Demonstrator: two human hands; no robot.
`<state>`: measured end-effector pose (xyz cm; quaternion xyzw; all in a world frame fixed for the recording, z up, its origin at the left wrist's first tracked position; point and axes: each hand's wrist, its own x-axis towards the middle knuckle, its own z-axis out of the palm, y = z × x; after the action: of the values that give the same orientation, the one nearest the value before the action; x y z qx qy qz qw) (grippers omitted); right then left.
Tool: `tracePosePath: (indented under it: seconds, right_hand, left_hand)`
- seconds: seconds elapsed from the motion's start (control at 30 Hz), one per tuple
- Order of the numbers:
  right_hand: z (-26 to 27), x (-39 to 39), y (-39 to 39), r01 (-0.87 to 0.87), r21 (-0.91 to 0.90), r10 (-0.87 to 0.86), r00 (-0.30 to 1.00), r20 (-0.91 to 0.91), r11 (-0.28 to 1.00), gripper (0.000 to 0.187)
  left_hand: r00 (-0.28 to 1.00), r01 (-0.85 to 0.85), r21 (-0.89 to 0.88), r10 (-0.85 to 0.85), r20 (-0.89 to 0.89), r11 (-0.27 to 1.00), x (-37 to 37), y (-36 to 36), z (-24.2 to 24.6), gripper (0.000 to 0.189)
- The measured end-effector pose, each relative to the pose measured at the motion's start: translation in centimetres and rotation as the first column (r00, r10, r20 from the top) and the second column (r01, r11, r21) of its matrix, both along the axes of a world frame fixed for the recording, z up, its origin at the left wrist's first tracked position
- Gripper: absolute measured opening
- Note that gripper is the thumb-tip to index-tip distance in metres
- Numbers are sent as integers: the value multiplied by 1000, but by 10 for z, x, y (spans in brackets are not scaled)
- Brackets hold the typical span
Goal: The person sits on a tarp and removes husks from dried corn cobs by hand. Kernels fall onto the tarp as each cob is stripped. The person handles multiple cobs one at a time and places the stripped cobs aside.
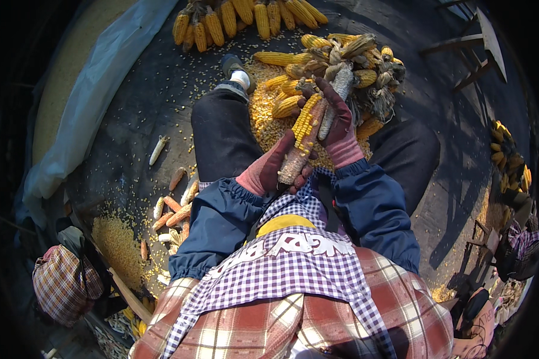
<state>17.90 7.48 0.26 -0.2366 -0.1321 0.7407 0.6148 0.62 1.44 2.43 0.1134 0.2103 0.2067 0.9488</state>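
A partly shelled corn cob [306, 130], yellow kernels along one side and bare at its lower end, lies slanted between my hands. My left hand [276, 164], in a dark red glove with a pink cuff, grips its lower part. My right hand [340, 121], gloved alike, holds a pale bare cob [337, 96] against the corn's upper right side. Beneath them a heap of loose yellow kernels [269, 123] spreads between my legs. A bundle of corn ears with dry husks [366, 76] lies just beyond my hands.
More corn ears [242, 15] lie at the top. Bare cobs [173, 211] and a kernel pile [119, 244] are at left, near plastic sheeting [99, 89]. A wooden stool [487, 49] stands upper right. Other people sit at lower left [65, 280] and far right [519, 247].
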Motion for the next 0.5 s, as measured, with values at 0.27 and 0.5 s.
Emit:
tracePosePath:
  seconds: [0.27, 0.5]
  right_hand:
    - [-23, -2, 0, -15, -171, 55, 972, 231, 985, 37]
    - [-40, -8, -12, 218, -215, -102, 888, 448, 952, 27]
  left_hand:
    - [974, -20, 1, 19, -227, 1000, 0, -1, -10, 32]
    - [907, 66, 193, 22, -420, 979, 13, -2, -19, 30]
